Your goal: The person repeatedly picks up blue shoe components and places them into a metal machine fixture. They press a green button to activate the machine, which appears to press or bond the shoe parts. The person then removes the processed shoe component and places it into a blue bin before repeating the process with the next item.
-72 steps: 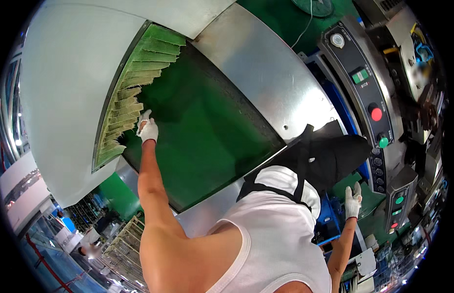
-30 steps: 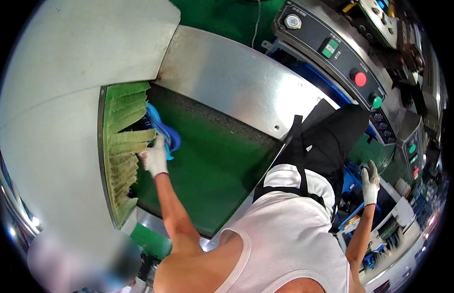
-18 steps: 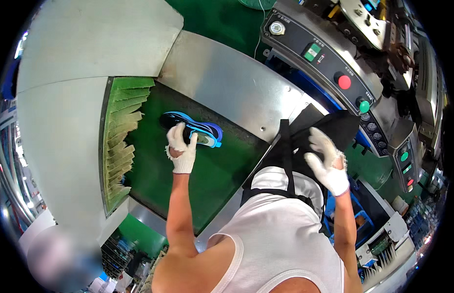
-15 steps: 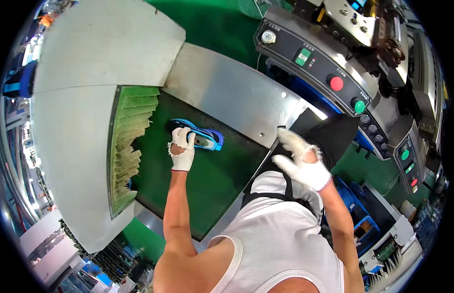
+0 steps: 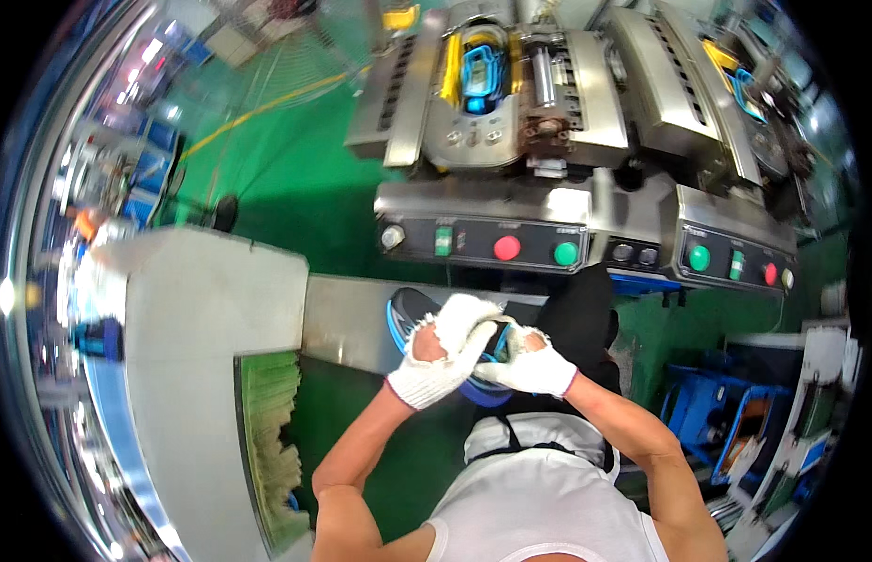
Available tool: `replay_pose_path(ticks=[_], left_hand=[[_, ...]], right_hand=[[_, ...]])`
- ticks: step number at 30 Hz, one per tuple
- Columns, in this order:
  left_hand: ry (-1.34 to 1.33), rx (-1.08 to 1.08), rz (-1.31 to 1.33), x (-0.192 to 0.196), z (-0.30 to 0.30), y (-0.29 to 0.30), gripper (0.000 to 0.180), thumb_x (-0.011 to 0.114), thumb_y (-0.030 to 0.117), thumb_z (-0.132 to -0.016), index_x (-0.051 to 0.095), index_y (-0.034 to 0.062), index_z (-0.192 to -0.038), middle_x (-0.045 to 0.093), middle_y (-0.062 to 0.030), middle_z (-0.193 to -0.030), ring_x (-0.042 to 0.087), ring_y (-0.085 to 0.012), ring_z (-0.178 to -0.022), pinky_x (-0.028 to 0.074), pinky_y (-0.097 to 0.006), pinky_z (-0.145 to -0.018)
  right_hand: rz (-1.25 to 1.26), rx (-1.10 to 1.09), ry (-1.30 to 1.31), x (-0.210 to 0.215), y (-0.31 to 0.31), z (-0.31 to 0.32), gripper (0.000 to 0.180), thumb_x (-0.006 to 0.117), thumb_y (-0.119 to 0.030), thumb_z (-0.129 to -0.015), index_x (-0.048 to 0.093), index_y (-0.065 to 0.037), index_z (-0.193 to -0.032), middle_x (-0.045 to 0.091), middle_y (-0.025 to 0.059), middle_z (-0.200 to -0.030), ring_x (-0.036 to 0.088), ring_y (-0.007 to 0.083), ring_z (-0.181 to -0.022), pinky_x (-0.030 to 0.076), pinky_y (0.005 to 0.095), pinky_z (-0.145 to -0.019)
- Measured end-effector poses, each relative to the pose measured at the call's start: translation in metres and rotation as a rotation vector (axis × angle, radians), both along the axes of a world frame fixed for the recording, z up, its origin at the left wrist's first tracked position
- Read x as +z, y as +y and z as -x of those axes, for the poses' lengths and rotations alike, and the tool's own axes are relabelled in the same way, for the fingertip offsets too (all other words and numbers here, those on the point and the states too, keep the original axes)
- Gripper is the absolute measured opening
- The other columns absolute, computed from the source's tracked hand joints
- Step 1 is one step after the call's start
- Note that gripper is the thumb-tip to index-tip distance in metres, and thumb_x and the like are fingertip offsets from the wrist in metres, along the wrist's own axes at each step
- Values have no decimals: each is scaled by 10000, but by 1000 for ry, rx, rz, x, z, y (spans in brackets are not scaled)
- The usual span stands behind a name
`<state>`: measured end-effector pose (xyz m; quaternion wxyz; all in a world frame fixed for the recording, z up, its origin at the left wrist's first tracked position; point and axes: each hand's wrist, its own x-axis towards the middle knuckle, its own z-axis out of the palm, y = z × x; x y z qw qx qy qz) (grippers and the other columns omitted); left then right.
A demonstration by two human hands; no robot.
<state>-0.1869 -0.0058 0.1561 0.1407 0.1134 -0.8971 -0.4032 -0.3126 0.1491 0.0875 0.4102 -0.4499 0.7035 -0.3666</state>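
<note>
A black-and-blue shoe (image 5: 413, 307) is held up in front of my body, over the near side of the steel ledge. My left hand (image 5: 443, 348), in a white knit glove, is closed round its middle from the left and covers much of it. My right hand (image 5: 531, 362), gloved the same way, grips the shoe at its right end, with the fingers close to the left hand's. The dark rounded end sticks out past my left hand, and a blue-purple edge (image 5: 487, 393) shows below both hands. The shoe's opening is mostly hidden by the gloves.
A pale machine housing (image 5: 206, 300) with a frayed green strip curtain (image 5: 272, 431) stands left, over a green belt (image 5: 361, 426). Ahead is a pressing machine's control panel (image 5: 483, 242) with red and green buttons; another shoe (image 5: 481, 75) sits in it. A blue cart (image 5: 703, 412) stands right.
The shoe has been lifted off the green belt and brought right, towards my body. My right hand has joined the left on it. My view has turned towards the machines.
</note>
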Motion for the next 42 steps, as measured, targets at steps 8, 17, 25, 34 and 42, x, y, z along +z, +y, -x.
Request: replay_pose_path(ticks=[8,17,25,34,42], left_hand=[[217,191,423,73,233,-145,659,732,284,-964,487,-20,-1495,546,-258,-1465,575,-397,-1331,456,-448,-1125],[-314,592,616,-16,403,-225,836,778,558,-812,512,40,-1412,629,-282,-1369,622,-449,-1271,491,-528,-1071],[-191,440,544,66,392,-263,759,824,473,-803,601,-3,-1351,680,-258,-1269,674,-366,-1169,509,-444,-1045],[220,548,322,100,107,-157,625,805,52,-847,564,9,-1422,677,-166,-1267,663,-253,-1129,510,-391,-1050],[-159,771,137,-30,-102,-103,554,838,58,-756,606,8,-1256,660,-189,-1170,684,-345,-1040,553,-439,-907]], right_hand=[[373,-712,-1221,27,147,40,637,809,-43,-816,611,-8,-1420,695,76,-1292,653,183,-1133,539,354,-1000],[817,-902,-1234,-21,217,23,1146,915,-175,-757,232,41,-1651,376,191,-1664,424,337,-1497,316,473,-1265],[697,-1103,-1359,-63,240,-6,720,647,-112,-956,348,-87,-1610,591,108,-1413,580,143,-870,506,331,-761],[616,-1003,-1107,-30,165,46,844,719,117,-777,438,-80,-1548,725,156,-1190,748,256,-1002,641,388,-861],[485,-954,-722,124,-36,145,260,725,-35,-913,667,29,-1158,754,131,-1073,748,188,-948,619,329,-845]])
